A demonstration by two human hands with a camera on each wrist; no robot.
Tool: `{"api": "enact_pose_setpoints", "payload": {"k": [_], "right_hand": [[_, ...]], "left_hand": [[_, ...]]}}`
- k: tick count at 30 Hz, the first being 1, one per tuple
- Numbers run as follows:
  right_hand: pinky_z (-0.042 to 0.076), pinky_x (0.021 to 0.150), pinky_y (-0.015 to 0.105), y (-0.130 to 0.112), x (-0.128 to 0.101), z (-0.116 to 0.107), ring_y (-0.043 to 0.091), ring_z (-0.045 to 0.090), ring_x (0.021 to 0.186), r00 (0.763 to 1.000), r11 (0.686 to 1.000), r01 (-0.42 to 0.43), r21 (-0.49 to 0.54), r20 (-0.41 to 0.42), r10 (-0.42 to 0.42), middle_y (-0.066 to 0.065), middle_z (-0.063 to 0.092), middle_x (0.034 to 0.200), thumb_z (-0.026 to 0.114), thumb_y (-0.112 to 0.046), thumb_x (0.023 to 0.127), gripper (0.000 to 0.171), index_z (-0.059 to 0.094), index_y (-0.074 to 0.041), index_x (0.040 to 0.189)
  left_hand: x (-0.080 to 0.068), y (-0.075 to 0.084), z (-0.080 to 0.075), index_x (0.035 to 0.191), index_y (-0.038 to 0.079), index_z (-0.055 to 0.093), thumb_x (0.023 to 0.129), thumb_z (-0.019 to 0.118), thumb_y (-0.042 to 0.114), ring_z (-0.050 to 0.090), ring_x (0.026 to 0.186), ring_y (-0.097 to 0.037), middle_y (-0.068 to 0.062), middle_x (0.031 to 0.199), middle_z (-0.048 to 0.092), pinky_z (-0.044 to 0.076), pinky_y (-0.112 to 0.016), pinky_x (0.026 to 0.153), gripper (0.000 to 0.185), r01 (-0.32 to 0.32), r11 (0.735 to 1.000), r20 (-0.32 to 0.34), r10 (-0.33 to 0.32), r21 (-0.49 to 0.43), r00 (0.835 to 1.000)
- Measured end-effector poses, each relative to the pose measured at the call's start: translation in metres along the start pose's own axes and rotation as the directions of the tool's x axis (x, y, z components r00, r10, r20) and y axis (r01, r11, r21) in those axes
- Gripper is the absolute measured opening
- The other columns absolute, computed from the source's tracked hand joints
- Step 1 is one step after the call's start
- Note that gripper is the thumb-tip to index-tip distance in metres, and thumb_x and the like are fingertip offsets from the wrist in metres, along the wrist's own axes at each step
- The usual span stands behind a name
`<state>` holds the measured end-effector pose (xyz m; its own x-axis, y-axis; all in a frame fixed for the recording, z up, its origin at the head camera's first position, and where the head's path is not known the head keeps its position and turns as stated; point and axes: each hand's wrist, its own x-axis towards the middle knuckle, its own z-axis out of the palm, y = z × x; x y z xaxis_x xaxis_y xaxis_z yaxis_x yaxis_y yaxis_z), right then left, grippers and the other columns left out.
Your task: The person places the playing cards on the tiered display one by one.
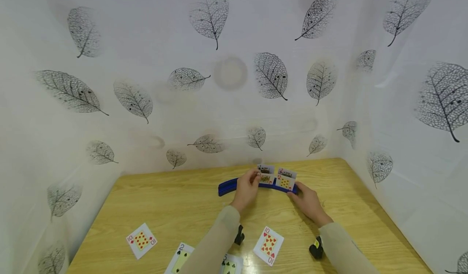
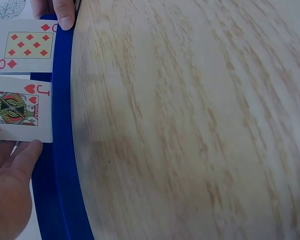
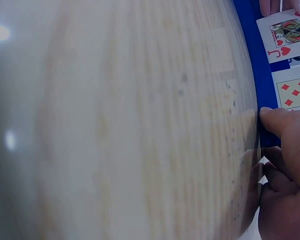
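A curved blue card holder (image 1: 228,187) stands on the wooden table. My left hand (image 1: 247,186) pinches the left side of a jack of hearts (image 2: 17,111), whose lower edge is at the holder. To its right, an eight of diamonds (image 2: 29,45) stands upright in the holder. Two face cards rise behind these, the left one (image 1: 266,168) and the right one (image 1: 287,172). My right hand (image 1: 308,201) grips the holder's right end, with the thumb (image 3: 270,117) on its front and the other fingers partly hidden behind.
Face up on the table (image 1: 175,209) lie a ten of diamonds (image 1: 141,240), a ten of hearts (image 1: 268,245), a two of spades (image 1: 178,258) and a black-suited card (image 1: 232,264), partly covered by the left sleeve. Black objects (image 1: 239,235) sit by both forearms. A leaf-patterned curtain (image 1: 234,111) surrounds the table.
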<state>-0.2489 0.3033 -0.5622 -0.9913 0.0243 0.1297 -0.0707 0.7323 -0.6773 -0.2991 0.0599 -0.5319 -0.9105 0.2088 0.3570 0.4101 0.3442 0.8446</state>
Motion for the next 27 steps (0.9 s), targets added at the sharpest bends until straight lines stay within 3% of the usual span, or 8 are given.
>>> {"api": "enact_pose_setpoints", "payload": {"k": [17,27], "right_hand": [[0.051,0.107,0.062,-0.0017,-0.0006,-0.0005,0.047,0.065,0.125,1.000,1.000,-0.001,-0.005,-0.010,0.000,0.028,0.069,0.132,0.069,-0.023,0.103,0.053,0.055,0.004,0.147],[0.052,0.107,0.061,-0.0011,-0.0001,-0.0008,0.047,0.065,0.126,1.000,1.000,-0.004,-0.007,-0.006,0.004,0.029,0.069,0.133,0.069,-0.023,0.103,0.053,0.055,0.005,0.146]], "left_hand": [[-0.0021,-0.0051,0.0043,0.119,0.006,0.069,0.105,0.061,0.004,0.076,0.098,-0.029,-0.015,0.109,0.079,0.063,-0.037,0.083,0.016,-0.029,0.999,-0.010,0.029,0.027,1.000],[0.0002,-0.0058,0.0038,0.119,0.006,0.073,0.105,0.064,0.005,0.075,0.094,-0.021,-0.010,0.108,0.079,0.061,-0.026,0.080,0.017,0.024,1.000,-0.020,-0.023,0.020,1.000]]}}
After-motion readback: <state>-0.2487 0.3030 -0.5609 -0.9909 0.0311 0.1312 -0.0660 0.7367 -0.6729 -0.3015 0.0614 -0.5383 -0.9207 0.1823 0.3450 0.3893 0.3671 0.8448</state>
